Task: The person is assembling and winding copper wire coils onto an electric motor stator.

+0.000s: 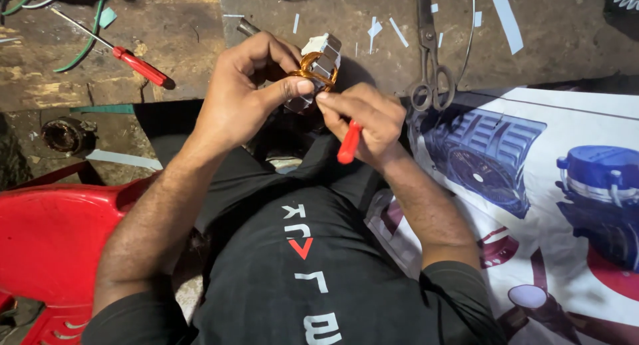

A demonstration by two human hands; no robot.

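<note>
Motor stator (318,68): grey laminated steel core, copper wire coil looped over it, white insulation piece at its far end, tilted, held up mid-scene over the lap. Red-handled tool (348,143): handle points near, tip at the coil, hidden.

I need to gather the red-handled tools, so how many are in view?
2. One red-handled screwdriver lies on the floor at upper left. The other red-handled tool is in the right hand, its tip hidden near the copper-wound stator. Others may lie out of view.

Dim workshop light from above, dark shadowed corners, sharp centre, slight wide-angle stretch at edges
</note>
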